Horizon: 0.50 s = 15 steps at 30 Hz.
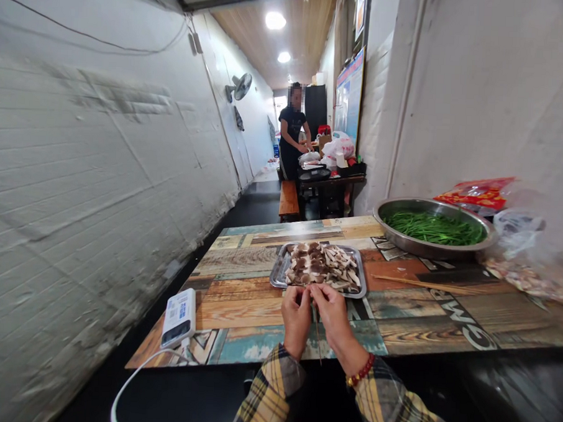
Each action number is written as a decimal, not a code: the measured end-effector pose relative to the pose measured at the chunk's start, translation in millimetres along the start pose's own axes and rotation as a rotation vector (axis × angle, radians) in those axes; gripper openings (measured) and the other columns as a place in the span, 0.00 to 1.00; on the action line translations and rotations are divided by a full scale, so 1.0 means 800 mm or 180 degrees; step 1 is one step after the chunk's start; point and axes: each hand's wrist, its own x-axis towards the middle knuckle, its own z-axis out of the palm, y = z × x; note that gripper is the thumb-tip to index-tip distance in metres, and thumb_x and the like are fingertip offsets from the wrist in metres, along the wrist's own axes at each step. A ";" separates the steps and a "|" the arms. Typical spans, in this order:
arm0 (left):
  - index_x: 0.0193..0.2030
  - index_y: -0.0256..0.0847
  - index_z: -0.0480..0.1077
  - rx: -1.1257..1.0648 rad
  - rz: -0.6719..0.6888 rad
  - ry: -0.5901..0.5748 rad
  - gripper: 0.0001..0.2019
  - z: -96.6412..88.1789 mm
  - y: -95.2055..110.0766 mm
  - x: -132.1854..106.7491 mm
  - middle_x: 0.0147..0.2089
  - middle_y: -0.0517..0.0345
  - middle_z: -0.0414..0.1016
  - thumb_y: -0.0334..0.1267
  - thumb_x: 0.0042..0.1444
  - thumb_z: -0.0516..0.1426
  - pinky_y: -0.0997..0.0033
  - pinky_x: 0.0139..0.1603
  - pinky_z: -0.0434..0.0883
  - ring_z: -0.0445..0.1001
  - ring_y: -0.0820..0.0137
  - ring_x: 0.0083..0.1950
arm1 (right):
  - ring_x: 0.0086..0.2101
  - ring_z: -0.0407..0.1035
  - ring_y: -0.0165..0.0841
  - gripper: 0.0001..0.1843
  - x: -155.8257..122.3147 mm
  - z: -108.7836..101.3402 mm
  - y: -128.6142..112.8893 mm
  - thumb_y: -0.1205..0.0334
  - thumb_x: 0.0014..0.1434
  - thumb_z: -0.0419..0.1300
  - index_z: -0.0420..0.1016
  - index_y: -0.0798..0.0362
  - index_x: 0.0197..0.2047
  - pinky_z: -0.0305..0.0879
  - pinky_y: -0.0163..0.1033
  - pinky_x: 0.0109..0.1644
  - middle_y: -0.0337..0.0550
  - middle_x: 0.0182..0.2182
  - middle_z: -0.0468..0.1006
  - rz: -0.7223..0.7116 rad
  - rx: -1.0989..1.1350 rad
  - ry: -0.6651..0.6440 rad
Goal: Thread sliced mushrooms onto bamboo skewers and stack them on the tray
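Note:
My left hand (296, 316) and my right hand (333, 319) meet at the near edge of a metal tray (277, 270) piled with sliced mushrooms (321, 264). Both hands are closed in a pinch. A thin bamboo skewer (318, 334) hangs down between them, gripped by my right fingers. My left fingers pinch a small piece at the skewer's upper end, too small to name. I wear plaid sleeves and a red bead bracelet (361, 371) on my right wrist.
A steel basin (392, 237) of green stalks (432, 227) stands at the back right, beside plastic bags (518, 230). Loose skewers (422, 284) lie right of the tray. A white power bank (179, 316) with its cable lies left. A person (291, 140) works at a far table.

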 end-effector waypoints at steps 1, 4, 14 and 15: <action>0.26 0.40 0.68 -0.0009 0.0003 0.0008 0.11 -0.001 -0.001 0.000 0.27 0.58 0.69 0.42 0.55 0.56 0.71 0.33 0.64 0.68 0.69 0.31 | 0.25 0.67 0.31 0.17 0.000 0.000 0.002 0.48 0.48 0.65 0.80 0.55 0.30 0.59 0.32 0.24 0.41 0.24 0.77 -0.0045 -0.0088 0.0000; 0.26 0.40 0.68 -0.0050 -0.0014 0.0018 0.11 -0.003 -0.003 -0.002 0.27 0.58 0.69 0.43 0.55 0.56 0.71 0.33 0.64 0.67 0.69 0.31 | 0.19 0.62 0.28 0.17 0.001 0.002 0.009 0.48 0.49 0.65 0.79 0.56 0.29 0.55 0.32 0.21 0.37 0.20 0.73 0.0090 -0.0190 0.0006; 0.29 0.39 0.70 -0.0123 -0.0193 -0.0084 0.12 -0.022 -0.021 0.006 0.28 0.58 0.71 0.46 0.54 0.56 0.70 0.35 0.65 0.68 0.68 0.32 | 0.28 0.70 0.33 0.10 0.009 0.028 0.020 0.55 0.47 0.66 0.80 0.54 0.26 0.65 0.36 0.34 0.41 0.25 0.79 -0.0028 0.0050 -0.0112; 0.29 0.39 0.70 -0.0139 -0.0190 -0.0087 0.12 -0.024 -0.021 0.008 0.29 0.58 0.71 0.46 0.54 0.56 0.70 0.35 0.65 0.69 0.68 0.32 | 0.28 0.70 0.33 0.10 0.010 0.032 0.020 0.55 0.46 0.67 0.80 0.54 0.26 0.65 0.36 0.34 0.41 0.24 0.79 0.0036 0.0117 -0.0135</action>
